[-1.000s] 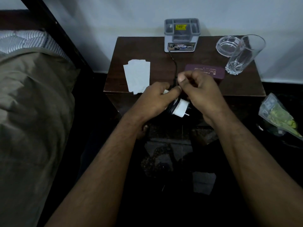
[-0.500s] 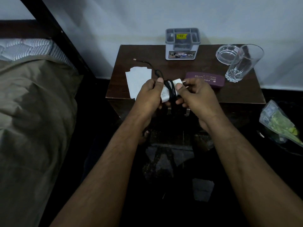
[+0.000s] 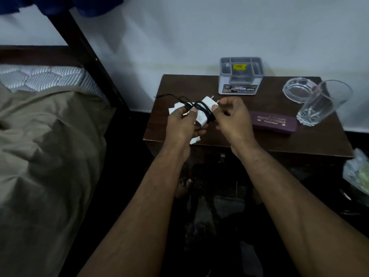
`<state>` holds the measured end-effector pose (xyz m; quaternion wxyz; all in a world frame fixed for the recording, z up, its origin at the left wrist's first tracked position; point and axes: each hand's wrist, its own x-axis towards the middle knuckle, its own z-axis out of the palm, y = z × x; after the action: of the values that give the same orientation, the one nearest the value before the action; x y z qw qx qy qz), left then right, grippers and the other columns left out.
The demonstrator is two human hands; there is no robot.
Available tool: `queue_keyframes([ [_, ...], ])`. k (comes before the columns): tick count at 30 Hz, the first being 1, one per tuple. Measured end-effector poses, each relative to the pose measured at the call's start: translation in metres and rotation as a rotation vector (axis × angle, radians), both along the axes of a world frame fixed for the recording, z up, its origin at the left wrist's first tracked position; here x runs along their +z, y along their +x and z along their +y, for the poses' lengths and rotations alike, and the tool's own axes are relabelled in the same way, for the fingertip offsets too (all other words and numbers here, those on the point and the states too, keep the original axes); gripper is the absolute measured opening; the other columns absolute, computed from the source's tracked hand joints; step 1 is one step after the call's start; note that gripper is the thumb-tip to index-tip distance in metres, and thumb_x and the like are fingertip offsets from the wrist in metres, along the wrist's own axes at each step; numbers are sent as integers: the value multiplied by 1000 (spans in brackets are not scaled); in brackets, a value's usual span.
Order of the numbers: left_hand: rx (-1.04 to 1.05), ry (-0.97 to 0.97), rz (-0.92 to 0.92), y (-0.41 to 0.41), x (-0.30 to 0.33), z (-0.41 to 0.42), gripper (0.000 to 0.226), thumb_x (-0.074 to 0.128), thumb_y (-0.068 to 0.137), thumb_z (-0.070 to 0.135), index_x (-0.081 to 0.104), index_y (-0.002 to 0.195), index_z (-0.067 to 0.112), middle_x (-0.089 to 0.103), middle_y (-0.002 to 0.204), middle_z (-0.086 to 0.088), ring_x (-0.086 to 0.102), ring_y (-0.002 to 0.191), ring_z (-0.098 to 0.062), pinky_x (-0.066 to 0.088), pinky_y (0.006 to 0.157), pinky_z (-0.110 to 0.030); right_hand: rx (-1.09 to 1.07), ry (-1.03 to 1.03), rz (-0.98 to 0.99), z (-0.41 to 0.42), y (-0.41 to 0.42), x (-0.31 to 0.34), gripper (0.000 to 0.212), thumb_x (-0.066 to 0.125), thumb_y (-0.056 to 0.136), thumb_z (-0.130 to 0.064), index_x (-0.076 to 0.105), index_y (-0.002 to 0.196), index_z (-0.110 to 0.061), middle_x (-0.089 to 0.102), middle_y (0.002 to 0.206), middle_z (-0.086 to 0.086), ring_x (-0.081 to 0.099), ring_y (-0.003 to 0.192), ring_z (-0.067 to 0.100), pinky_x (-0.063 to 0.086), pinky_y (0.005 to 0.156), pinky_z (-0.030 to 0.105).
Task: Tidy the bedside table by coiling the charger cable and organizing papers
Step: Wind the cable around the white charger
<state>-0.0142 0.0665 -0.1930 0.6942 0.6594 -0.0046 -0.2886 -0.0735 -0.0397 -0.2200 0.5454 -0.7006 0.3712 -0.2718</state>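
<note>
A white charger plug (image 3: 204, 112) with black cable (image 3: 201, 107) wound around it is held above the left half of the brown bedside table (image 3: 299, 142). My left hand (image 3: 182, 124) grips the plug's lower end, thumb on the wound cable. My right hand (image 3: 232, 118) pinches the plug's upper end by its pins. The cable's loose tail (image 3: 165, 95) trails left past the table's edge. White papers (image 3: 194, 139) lie on the table, mostly hidden under my left hand.
A grey organizer box (image 3: 240, 76) stands at the table's back. A glass ashtray (image 3: 297, 88), a tall drinking glass (image 3: 321, 104) and a maroon spectacle case (image 3: 272, 121) are on the right. A bed (image 3: 50, 146) lies left; a plastic bag (image 3: 357, 172) sits right.
The cable, earlier stretched to the organizer box, is wound around the plug. Both hands lifted the plug from below the table's front edge to above the table.
</note>
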Motion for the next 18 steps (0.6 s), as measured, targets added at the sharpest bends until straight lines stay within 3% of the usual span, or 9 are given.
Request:
queue_keyframes([
  [2,50,-10,7,13,-4,-5,27,59,102,14,60,127,2,67,114,-22,67,88,-35,59,64,-34,6,-58,-1,-7,13,-6,22,69,92,-27,59,111,-23,69,98,-11,68,92,6,58,88,39],
  [4,96,-1,43,27,-8,-12,31,63,100,13,58,127,-2,66,122,-26,67,89,-34,61,65,-32,13,-140,-9,-13,27,-12,21,68,93,-22,58,112,-20,65,95,-16,62,86,-6,52,78,21],
  [6,148,-17,96,40,-13,-21,29,64,99,11,56,121,-6,67,118,-27,68,91,-36,62,71,-35,33,-220,-20,-17,39,-17,16,65,96,-21,58,109,-18,65,99,-11,60,85,-3,45,75,15],
  [9,201,-77,111,62,-18,-36,21,65,98,9,61,111,-6,71,110,-30,69,88,-33,61,80,-39,154,-346,-45,-24,60,-22,27,67,96,-28,60,117,-12,62,116,3,62,98,12,47,85,16],
  [13,182,-89,62,89,-25,-51,13,70,94,9,66,93,-3,69,86,-23,66,76,-27,60,81,-36,315,-425,24,-44,86,-30,52,78,88,-21,55,134,-16,51,126,7,64,105,19,52,99,31],
  [16,136,2,9,103,-31,-61,30,73,92,11,65,111,-11,74,106,-27,74,95,-37,59,86,-36,302,-395,66,-62,101,-35,56,76,89,-13,54,141,-19,53,127,6,65,108,20,53,101,38],
  [18,132,33,-37,111,-33,-66,37,75,90,9,60,121,-6,73,112,-25,74,101,-37,60,75,-27,307,-360,90,-69,107,-37,59,74,89,-11,54,144,-20,56,130,7,65,114,23,53,103,41],
])
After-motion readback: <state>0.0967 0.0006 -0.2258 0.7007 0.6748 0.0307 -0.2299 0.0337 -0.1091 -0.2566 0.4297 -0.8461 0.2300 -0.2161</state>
